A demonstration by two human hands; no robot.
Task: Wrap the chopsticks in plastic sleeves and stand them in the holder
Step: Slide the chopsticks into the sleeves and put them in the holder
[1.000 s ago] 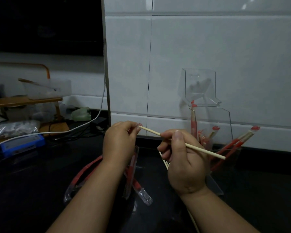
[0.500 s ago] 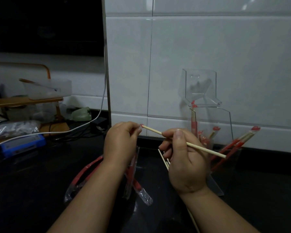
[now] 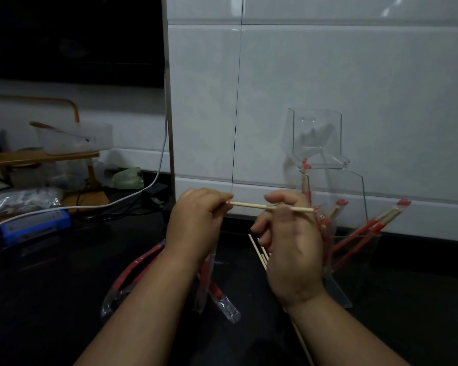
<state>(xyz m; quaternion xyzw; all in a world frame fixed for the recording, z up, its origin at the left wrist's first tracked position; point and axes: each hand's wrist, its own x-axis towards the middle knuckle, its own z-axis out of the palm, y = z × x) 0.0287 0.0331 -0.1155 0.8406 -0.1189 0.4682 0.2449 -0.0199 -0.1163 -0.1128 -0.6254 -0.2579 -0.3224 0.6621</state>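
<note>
- Right hand (image 3: 288,244) curled round bare chopstick (image 3: 251,206) at mid-shaft; left hand (image 3: 196,223) pinching its left tip, above the bench's middle.
- Sleeves (image 3: 224,306) flat on bench under left wrist; fumbled pickup likely if either grip loosens, stick dropping among loose chopsticks (image 3: 257,252).
- Long axis near level, left–right; right end dipping slightly toward holder (image 3: 354,207) at bench's back edge, could knock wrapped pairs (image 3: 365,229).
</note>
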